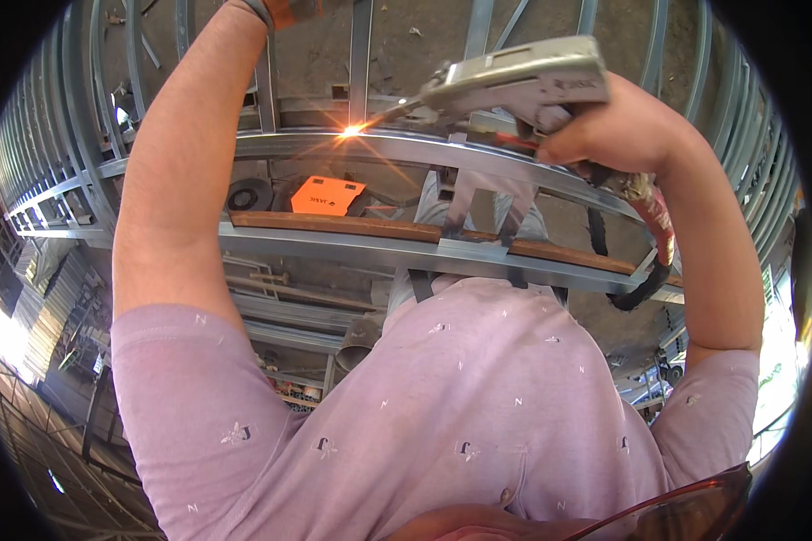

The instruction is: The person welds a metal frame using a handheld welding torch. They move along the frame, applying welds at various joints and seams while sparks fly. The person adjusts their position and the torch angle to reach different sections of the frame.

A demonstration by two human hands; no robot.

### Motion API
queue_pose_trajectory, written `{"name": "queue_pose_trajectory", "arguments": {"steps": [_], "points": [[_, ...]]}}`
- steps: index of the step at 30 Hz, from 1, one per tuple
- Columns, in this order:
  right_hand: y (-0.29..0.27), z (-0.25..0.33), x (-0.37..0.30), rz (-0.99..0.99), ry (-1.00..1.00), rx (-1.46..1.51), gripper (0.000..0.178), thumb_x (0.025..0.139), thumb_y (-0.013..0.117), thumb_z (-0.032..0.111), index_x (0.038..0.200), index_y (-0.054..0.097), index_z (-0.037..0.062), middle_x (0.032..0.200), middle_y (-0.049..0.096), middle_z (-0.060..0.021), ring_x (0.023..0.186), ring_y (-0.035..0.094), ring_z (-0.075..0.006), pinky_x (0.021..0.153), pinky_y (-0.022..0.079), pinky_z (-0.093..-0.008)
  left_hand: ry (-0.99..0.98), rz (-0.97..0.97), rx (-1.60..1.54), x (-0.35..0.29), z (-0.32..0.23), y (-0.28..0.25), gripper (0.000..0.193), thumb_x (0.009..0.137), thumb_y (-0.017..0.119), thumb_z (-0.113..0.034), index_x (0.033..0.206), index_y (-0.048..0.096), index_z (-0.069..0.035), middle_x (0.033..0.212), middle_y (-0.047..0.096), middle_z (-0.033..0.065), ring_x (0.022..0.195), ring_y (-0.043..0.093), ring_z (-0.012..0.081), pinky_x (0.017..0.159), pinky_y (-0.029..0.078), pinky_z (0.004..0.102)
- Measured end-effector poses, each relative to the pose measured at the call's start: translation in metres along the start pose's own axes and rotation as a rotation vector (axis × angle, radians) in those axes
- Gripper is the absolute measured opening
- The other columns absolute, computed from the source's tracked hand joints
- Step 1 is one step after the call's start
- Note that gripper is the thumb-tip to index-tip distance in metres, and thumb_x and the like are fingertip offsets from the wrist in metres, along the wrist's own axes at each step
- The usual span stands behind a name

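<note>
My right hand (618,131) is bare and wrapped round the grip of a scuffed silver-grey welding gun (514,77). Its thin nozzle points left and down at a galvanized steel rail (406,149). A bright orange spark glows at the nozzle's tip, where an upright bar meets this rail. A red-sleeved cable (656,221) hangs from the gun behind my right wrist. Beyond the rail, at the top edge, my left hand (293,11) wears an orange and grey glove. Most of it is cut off, so its fingers do not show.
Nearer me runs a second steel rail (352,251) with a brown strip (334,225) along it. An orange angular object (327,196) and a dark round disc (248,196) lie between the rails. Rows of metal bars (72,117) curve along both sides. A pipe end (361,341) sits below.
</note>
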State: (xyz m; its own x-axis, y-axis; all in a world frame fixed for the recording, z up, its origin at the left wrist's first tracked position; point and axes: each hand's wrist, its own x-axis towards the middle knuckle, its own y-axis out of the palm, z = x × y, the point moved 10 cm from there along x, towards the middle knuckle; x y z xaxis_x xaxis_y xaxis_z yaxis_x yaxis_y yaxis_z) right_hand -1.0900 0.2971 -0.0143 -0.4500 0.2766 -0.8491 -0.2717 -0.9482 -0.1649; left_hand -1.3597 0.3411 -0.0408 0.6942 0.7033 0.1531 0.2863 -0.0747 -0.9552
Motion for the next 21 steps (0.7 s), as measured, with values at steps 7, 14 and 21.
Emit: {"name": "queue_pose_trajectory", "arguments": {"steps": [7,14,21], "points": [[-0.026,-0.043,-0.094,-0.113,0.000,0.251,0.041,0.086,0.088,0.003,0.126,0.079,-0.0003,0.100,0.078,-0.0043,0.079,0.068,-0.0126,0.067,0.055,-0.0317,0.024,0.004,0.005,0.008,0.002,0.009,0.059,0.091,0.079,-0.024,0.148,0.067,-0.018,0.163,0.062,0.0118,0.156,0.053,0.0430,0.132,0.042,0.0573],[-0.011,-0.098,-0.211,-0.346,0.090,0.324,0.044,0.091,0.089,0.000,0.134,0.077,0.0025,0.114,0.079,-0.0020,0.105,0.069,-0.0139,0.094,0.059,-0.0314,-0.046,0.154,0.193,0.002,0.001,0.007,0.065,0.092,0.079,-0.031,0.154,0.064,-0.019,0.168,0.057,0.0117,0.161,0.047,0.0411,0.136,0.037,0.0554],[0.046,-0.174,-0.291,-0.526,-0.249,0.327,0.038,0.093,0.084,-0.002,0.130,0.074,-0.0010,0.106,0.075,-0.0047,0.096,0.064,-0.0137,0.090,0.056,-0.0305,-0.314,-0.341,0.107,-0.048,-0.082,-0.083,0.058,0.100,0.082,-0.024,0.153,0.062,-0.018,0.156,0.069,0.0146,0.147,0.062,0.0425,0.124,0.051,0.0520]]}}
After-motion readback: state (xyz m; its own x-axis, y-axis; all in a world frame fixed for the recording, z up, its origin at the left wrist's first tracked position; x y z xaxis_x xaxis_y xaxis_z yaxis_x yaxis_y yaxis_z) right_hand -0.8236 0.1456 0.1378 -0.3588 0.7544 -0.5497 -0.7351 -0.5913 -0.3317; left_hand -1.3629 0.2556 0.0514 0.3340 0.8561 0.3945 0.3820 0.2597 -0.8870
